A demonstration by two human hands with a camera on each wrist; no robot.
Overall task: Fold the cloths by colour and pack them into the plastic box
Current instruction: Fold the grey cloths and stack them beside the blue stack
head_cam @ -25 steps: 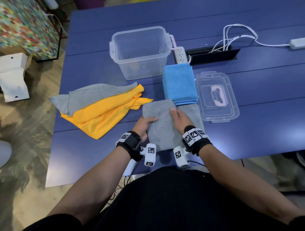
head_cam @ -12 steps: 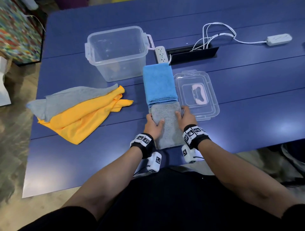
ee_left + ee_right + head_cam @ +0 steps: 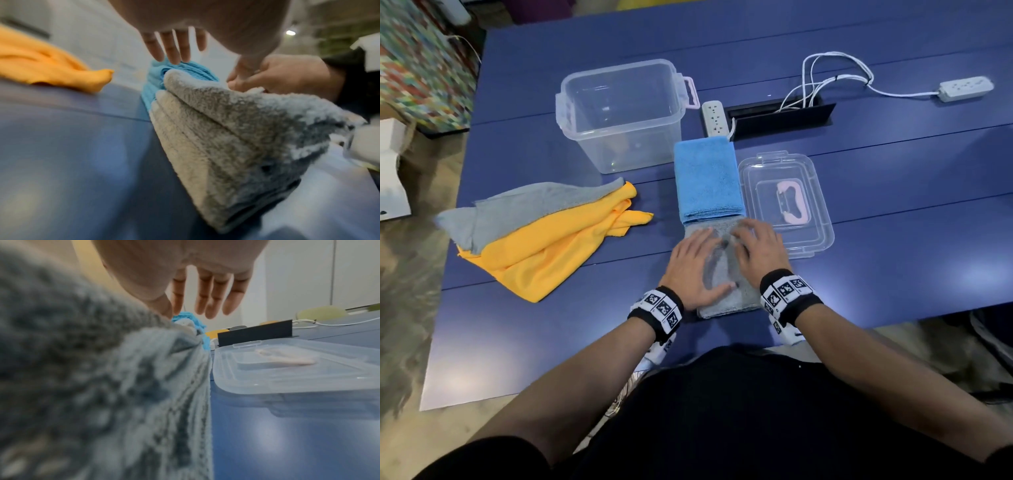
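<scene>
Half a second ago both hands were gripping the sides of the folded grey cloth [image 3: 726, 301]; now the left hand [image 3: 693, 265] and right hand [image 3: 758, 250] are lying flat on top of it, fingers spread, pressing it onto the blue table [image 3: 893, 240]. It is lying just in front of one folded blue cloth [image 3: 707, 181], beside one clear lid [image 3: 822, 212]. One plastic box [image 3: 619, 113] is standing empty behind. One loose grey cloth [image 3: 524, 209] is lying over one yellow cloth [image 3: 551, 250] at the left.

Grey cloth [image 3: 726, 301], blue cloth [image 3: 707, 178], yellow cloth [image 3: 544, 253], navy table [image 3: 893, 219].
</scene>
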